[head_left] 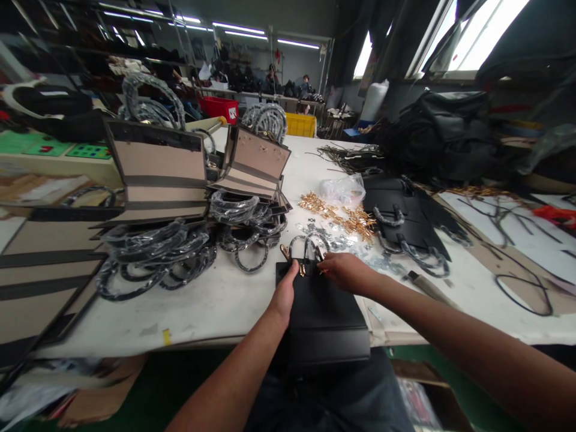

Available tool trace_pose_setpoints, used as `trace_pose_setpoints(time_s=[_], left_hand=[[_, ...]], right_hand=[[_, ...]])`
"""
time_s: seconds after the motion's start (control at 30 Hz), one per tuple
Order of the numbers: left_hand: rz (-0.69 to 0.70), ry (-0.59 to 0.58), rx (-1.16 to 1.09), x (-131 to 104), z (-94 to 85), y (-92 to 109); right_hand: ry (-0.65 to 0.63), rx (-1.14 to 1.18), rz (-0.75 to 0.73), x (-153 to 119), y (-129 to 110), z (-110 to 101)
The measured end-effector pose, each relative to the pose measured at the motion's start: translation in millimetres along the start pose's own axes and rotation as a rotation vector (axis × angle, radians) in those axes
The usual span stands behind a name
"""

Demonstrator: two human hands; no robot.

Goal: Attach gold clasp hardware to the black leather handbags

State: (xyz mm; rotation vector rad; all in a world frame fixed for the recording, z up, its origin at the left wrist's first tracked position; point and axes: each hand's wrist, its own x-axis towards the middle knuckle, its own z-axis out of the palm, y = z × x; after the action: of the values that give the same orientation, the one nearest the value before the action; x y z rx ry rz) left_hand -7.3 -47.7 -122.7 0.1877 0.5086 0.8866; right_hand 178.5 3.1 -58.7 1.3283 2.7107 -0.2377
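Observation:
A black bag panel (328, 306) lies over the table's front edge, its lower part hanging above my lap. My left hand (285, 291) grips its upper left side, thumb on top beside a gold clasp (302, 269). At the upper right of the panel, my right hand (344, 273) is closed, fingers pinched by a small gold piece that is mostly hidden. A plastic-wrapped handle (309, 240) arches from the panel's far edge. Beyond the hands lie a pile of gold fittings (357, 222) and scattered flat silver pieces (335, 240).
Stacked panels with wrapped handles (157, 246) fill the left of the white table (216, 312). Black bag pieces (400, 210) lie to the right, with dark cords (522, 282) beyond. A red crate (218, 109) and yellow crate (300, 125) stand behind; people sit in the background.

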Motion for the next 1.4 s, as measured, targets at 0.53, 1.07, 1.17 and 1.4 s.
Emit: trace_pose_setpoints(time_s=[0.53,1.07,1.17,1.4], left_hand=[[0.035,0.037,0.071,-1,-0.5,1],[0.075,0.036,0.055,2,-5.2,-2],[0.052,0.045,0.024,3,-6.2,-2],[0.008,0.049,0.045,-2,-1.7,0]], right_hand=[[0.159,0.086,0.016,-7,2,17],[0.205,0.147,0.068,-7,-5,17],[0.217,0.102,0.101,-8,-8,22],[0.289,0.117,0.139,-5,-12,30]])
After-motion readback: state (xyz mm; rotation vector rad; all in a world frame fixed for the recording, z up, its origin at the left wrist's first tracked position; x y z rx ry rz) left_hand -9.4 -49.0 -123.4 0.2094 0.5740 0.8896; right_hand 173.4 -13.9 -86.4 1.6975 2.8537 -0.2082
